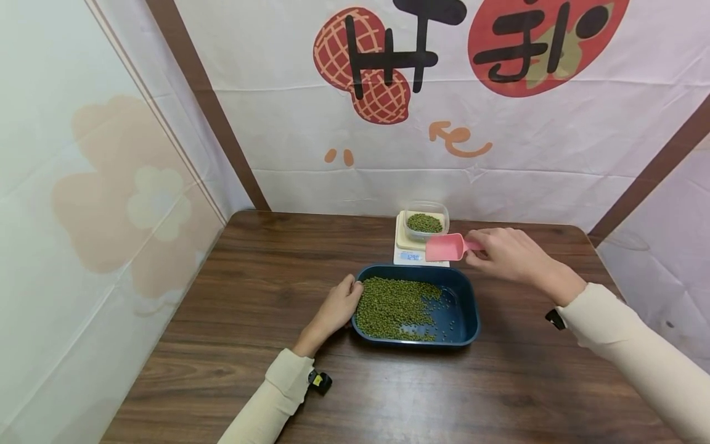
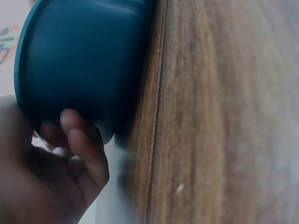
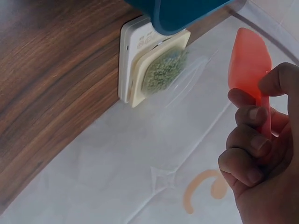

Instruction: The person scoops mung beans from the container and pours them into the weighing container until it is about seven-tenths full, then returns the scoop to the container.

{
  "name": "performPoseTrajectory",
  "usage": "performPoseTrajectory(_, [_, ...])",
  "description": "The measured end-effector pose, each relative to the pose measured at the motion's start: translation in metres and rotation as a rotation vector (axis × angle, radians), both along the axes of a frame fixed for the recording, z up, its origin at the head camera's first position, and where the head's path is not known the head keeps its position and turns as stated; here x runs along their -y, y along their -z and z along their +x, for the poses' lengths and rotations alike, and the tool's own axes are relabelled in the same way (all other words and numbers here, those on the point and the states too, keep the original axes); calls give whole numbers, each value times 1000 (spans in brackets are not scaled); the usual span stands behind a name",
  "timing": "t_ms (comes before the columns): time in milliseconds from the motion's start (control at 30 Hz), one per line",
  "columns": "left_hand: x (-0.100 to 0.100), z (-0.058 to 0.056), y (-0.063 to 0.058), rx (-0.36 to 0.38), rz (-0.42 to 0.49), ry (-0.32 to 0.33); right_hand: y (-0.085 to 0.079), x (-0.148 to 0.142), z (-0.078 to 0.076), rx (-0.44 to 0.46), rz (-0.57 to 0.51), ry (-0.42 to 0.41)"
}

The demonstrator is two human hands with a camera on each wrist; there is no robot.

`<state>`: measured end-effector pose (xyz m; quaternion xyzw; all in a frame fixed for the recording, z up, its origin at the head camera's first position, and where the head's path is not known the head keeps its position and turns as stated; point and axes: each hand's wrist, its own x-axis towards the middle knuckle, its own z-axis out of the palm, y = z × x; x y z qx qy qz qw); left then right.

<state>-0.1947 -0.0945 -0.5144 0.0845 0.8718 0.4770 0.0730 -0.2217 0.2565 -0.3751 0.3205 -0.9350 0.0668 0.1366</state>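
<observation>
My right hand (image 1: 507, 251) grips the handle of a pink scoop (image 1: 444, 248), held above the front right of the scale. In the right wrist view the fingers wrap the handle of the scoop (image 3: 250, 60). My left hand (image 1: 339, 303) holds the left end of a blue tray (image 1: 476, 320), thumb at the rim and fingers against the outer wall. Green beans (image 1: 394, 305) cover the tray's left and middle, with a few scattered on its right side. A clear plastic container (image 1: 410, 233) holding more green beans sits on a white kitchen scale (image 1: 400, 245).
The brown wooden table (image 1: 266, 277) carries the tray in front of the scale. A printed cloth wall (image 1: 310, 185) stands right behind the table's back edge, and another cloth (image 1: 127, 216) hangs along the left. The scale's display (image 1: 410, 256) is lit.
</observation>
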Motion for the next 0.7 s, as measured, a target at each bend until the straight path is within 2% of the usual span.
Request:
performPoseTrajectory(367, [0,-2,-1,13,5,-4,-4,6,14,-4,49,-50])
performPoseTrajectory(700, [0,-3,-4,31,7,-3,-2,6,25,33,126,-39])
